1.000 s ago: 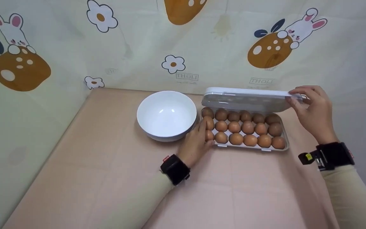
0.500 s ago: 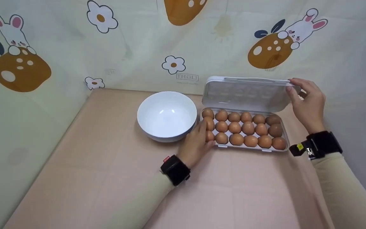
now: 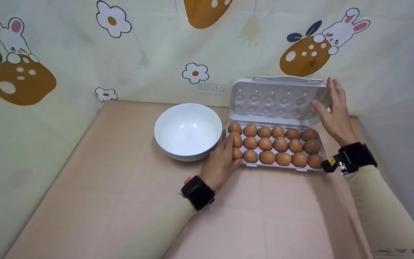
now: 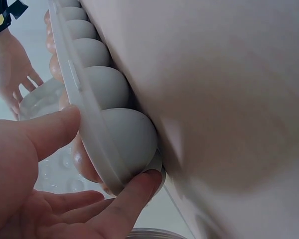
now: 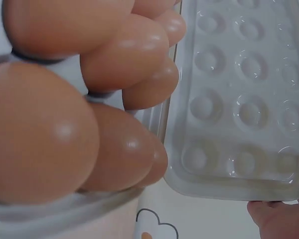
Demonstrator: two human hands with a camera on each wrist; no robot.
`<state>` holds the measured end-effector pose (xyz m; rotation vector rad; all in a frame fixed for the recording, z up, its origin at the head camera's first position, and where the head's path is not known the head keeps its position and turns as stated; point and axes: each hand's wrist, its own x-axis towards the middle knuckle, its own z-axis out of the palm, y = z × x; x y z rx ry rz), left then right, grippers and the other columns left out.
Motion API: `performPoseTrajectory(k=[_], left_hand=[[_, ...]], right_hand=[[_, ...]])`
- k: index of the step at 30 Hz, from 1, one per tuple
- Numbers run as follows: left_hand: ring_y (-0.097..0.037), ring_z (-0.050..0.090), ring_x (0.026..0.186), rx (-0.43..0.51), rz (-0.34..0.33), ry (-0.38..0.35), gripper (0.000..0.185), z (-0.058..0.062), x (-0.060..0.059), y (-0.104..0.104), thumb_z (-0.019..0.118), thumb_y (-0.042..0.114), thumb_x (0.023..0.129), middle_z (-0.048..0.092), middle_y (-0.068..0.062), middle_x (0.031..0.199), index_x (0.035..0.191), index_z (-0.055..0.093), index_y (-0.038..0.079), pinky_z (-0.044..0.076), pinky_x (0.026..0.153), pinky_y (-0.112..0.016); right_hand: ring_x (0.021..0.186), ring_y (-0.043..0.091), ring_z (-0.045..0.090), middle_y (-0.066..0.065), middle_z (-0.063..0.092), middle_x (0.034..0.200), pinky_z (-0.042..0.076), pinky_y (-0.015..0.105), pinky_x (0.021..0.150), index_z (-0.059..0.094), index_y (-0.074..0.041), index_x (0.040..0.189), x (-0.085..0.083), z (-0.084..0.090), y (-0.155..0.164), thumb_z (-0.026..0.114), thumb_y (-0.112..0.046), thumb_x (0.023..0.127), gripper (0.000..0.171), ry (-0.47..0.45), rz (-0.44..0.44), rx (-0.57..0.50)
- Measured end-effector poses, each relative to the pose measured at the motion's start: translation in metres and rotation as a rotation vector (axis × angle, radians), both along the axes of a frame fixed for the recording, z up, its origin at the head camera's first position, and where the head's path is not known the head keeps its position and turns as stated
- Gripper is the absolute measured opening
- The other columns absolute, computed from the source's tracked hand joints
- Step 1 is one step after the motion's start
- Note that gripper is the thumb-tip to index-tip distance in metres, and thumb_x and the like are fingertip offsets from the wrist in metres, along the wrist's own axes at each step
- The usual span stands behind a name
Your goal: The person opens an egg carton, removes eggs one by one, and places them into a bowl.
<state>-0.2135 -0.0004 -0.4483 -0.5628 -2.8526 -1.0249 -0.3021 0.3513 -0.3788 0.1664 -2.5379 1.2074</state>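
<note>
Bowl (image 3: 188,130) left of egg tray (image 3: 320,144), eggs (image 3: 275,145) in tray, raised lid (image 3: 277,100) behind.

- Right hand (image 5: 279,219): right wrist view is cutting it off at the bottom edge, only a fingertip patch showing.
- Eggs (image 5: 37,134): right wrist view is blurring the nearest ones and cropping them at top and left.
- Egg tray (image 4: 97,144): left hand (image 3: 223,162) is covering its left end in the head view; left wrist view is cropping both ends.
- Bowl (image 4: 154,233): only a rim sliver is showing in the left wrist view.
</note>
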Motion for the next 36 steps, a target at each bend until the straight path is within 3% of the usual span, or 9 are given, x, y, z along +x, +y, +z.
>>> performPoseTrajectory(k=[4,10,14,20,23,30,36], left_hand=[[-0.033,0.055,0.142,-0.001,-0.009,0.028,0.084,-0.001,0.000,0.000,0.079,0.024,0.098,0.046,-0.021,0.162,0.163,0.033,-0.001,0.044,0.118,-0.040],[-0.030,0.052,0.145,-0.014,-0.003,-0.003,0.084,-0.002,-0.001,0.000,0.078,0.026,0.098,0.044,-0.019,0.164,0.164,0.032,0.001,0.042,0.120,-0.039],[-0.029,0.049,0.147,-0.025,0.002,-0.023,0.085,0.000,-0.001,0.001,0.078,0.028,0.098,0.043,-0.018,0.165,0.165,0.032,0.002,0.040,0.121,-0.039],[-0.030,0.050,0.146,-0.026,0.005,-0.020,0.085,0.001,-0.001,0.000,0.078,0.028,0.099,0.043,-0.019,0.165,0.165,0.032,0.002,0.040,0.121,-0.039],[-0.030,0.051,0.145,-0.022,0.006,-0.019,0.086,0.000,0.000,-0.001,0.078,0.028,0.099,0.043,-0.019,0.165,0.166,0.031,0.002,0.041,0.121,-0.038],[-0.030,0.049,0.147,-0.019,0.007,-0.026,0.086,-0.001,0.001,0.000,0.078,0.028,0.098,0.043,-0.018,0.165,0.166,0.031,0.002,0.040,0.122,-0.038],[-0.036,0.053,0.143,-0.021,0.003,0.016,0.085,-0.003,0.001,-0.001,0.079,0.029,0.098,0.044,-0.022,0.163,0.163,0.034,-0.001,0.043,0.119,-0.040]], right_hand=[[0.163,0.029,-0.012,0.007,-0.013,0.178,-0.005,0.062,0.128,-0.004,-0.027,0.171,-0.005,-0.002,0.001,0.052,-0.041,0.107,0.086,-0.075,0.025,-0.068],[0.162,0.026,-0.019,0.007,-0.021,0.176,-0.006,0.056,0.129,-0.019,-0.033,0.167,-0.008,-0.005,0.004,0.052,-0.044,0.107,0.094,-0.180,0.048,-0.198],[0.161,0.026,-0.022,0.005,-0.025,0.176,-0.007,0.051,0.130,-0.024,-0.033,0.165,-0.008,-0.006,0.006,0.052,-0.045,0.107,0.096,-0.222,0.059,-0.228],[0.161,0.043,-0.007,0.000,-0.029,0.174,-0.004,0.057,0.129,-0.029,-0.035,0.163,-0.009,-0.009,0.007,0.050,-0.047,0.107,0.097,-0.302,0.079,-0.255],[0.162,0.042,-0.002,-0.001,-0.028,0.174,-0.005,0.057,0.129,-0.031,-0.034,0.162,-0.010,-0.010,0.007,0.049,-0.052,0.107,0.099,-0.350,0.090,-0.249],[0.161,0.029,-0.021,-0.006,-0.035,0.170,-0.009,0.059,0.128,-0.033,-0.033,0.160,-0.008,-0.015,0.007,0.047,-0.058,0.107,0.099,-0.425,0.114,-0.205],[0.160,0.023,-0.024,-0.006,-0.033,0.171,-0.007,0.061,0.128,-0.029,-0.034,0.162,-0.007,-0.018,0.008,0.047,-0.053,0.108,0.096,-0.438,0.153,-0.209]])
